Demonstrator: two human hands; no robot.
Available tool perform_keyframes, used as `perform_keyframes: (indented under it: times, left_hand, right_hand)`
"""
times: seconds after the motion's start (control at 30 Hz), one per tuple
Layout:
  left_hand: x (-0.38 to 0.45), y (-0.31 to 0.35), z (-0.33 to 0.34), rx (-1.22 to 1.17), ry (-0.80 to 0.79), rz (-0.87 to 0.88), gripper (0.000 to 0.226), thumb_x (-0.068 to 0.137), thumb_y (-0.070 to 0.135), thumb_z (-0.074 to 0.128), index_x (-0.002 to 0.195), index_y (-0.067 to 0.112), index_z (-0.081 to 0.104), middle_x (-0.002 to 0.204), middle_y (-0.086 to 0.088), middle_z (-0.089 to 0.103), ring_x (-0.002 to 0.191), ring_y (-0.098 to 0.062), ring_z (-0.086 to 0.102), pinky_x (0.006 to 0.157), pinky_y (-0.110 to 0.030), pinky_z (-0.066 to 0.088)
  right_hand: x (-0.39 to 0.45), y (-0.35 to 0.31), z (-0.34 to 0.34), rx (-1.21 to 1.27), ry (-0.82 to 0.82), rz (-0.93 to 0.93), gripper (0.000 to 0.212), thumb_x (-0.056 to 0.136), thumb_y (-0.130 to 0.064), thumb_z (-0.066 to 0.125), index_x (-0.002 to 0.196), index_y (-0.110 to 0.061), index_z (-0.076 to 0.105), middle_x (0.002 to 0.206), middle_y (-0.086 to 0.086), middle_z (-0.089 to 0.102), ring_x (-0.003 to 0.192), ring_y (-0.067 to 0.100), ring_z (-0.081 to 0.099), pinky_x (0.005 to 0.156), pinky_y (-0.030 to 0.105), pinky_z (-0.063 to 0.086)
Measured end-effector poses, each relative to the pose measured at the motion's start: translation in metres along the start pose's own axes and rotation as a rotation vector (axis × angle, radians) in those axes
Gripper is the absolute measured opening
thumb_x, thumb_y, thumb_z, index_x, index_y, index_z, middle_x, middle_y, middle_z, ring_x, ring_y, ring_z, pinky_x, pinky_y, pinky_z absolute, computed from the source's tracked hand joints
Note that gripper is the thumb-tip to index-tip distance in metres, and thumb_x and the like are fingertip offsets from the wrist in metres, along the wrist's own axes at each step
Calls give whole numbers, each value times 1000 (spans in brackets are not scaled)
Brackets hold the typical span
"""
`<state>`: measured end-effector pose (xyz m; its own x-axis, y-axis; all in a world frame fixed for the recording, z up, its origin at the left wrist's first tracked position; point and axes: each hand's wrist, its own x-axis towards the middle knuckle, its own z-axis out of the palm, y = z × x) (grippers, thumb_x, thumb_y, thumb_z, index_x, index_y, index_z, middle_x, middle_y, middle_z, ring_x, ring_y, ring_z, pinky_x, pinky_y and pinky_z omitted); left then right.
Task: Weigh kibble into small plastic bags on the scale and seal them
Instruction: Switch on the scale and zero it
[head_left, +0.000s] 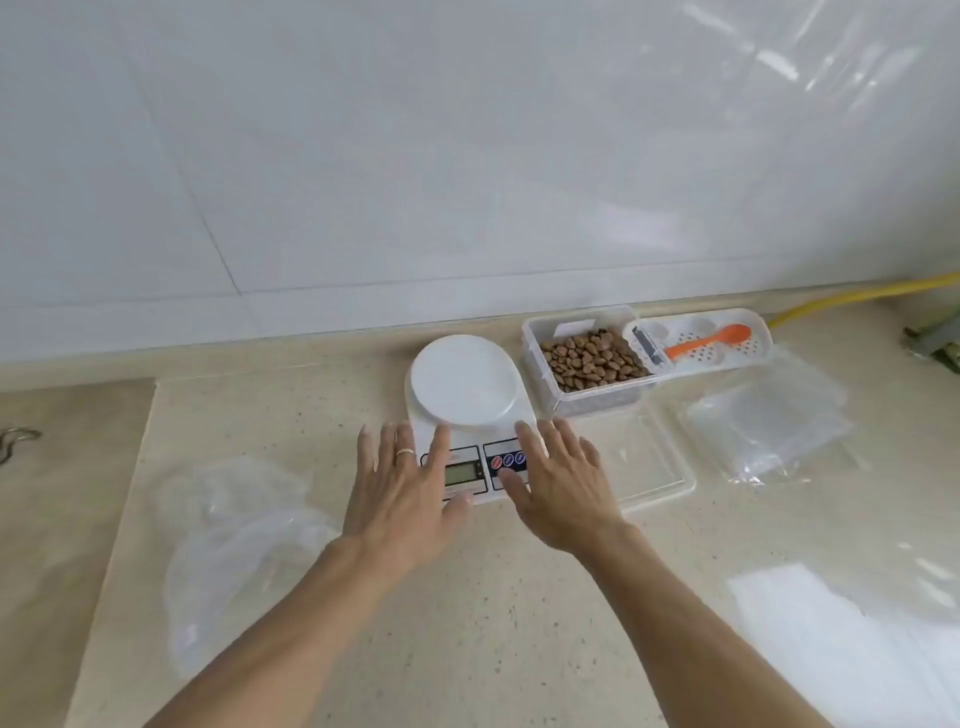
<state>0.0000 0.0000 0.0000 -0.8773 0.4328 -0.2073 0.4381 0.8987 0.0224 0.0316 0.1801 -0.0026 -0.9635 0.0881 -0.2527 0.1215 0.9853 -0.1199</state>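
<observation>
Left hand (400, 488): flat, fingers spread, holding nothing; lies over the scale's front left corner beside the display
Right hand (558, 480): flat, fingers spread, holding nothing; lies over the scale's front right corner, across the buttons
Scale (467, 410): on the bench (493, 623), straight ahead of both hands; round pan bare, nothing being weighed
Kibble (589, 361): in a clear tub just right of the scale, beyond the right hand
Spoon (709, 340): orange, in a white tray touching the tub's right side; handle points left towards the kibble
Bags (769, 426): clear stack, right of the scale and well apart from it; long axis cannot be told
Key relation: bags, spoon and kibble all lie to the right, so the right hand is the nearer
Stage, as judged: setting up; no bag on the pan yet
Risk: thin film may cling, lifting more than one
</observation>
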Motion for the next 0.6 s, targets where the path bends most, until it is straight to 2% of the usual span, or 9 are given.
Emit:
perform_keyframes:
  times: [0.07, 0.13, 0.3, 0.4, 0.6]
  left_hand:
    - [12, -1, 8, 10, -11, -51, 81, 93, 63, 28, 153, 18, -2, 151, -25, 28, 145, -37, 12, 115, -59, -3]
    - [20, -2, 17, -16, -16, -68, 82, 92, 65, 29, 153, 18, 1, 151, -25, 28, 146, -36, 12, 114, -60, -5]
    - [14, 6, 33, -96, 47, -86, 95, 86, 75, 33, 152, 11, 12, 148, -28, 31, 143, -38, 18, 118, -54, 2]
    - [1, 16, 37, -137, 60, -105, 99, 84, 77, 33, 152, 8, 10, 148, -32, 29, 144, -41, 17, 119, -49, 2]
    - [-53, 46, 49, -208, 62, -139, 98, 86, 74, 38, 153, 9, 9, 150, -31, 25, 145, -41, 13, 120, -46, 6]
  right_hand:
    - [14, 2, 6, 3, 12, 1, 65, 100, -55, 25, 154, -22, 12, 163, 11, 12, 151, 28, 0, 122, 48, 9]
    - [21, 1, 10, 12, 15, -8, 65, 99, -56, 28, 154, -22, 14, 162, 13, 11, 151, 30, -2, 122, 47, 6]
    - [13, 1, 24, 88, 38, -22, 66, 96, -57, 38, 150, -23, 22, 161, 16, 8, 149, 32, -3, 122, 48, 2]
    - [2, 4, 26, 116, 17, -50, 68, 95, -56, 42, 151, -23, 20, 161, 17, 4, 149, 33, -5, 121, 47, -1]
    - [-58, 19, 47, 119, 3, -83, 73, 95, -58, 39, 154, -26, 12, 162, 15, -5, 150, 32, -9, 122, 46, -3]
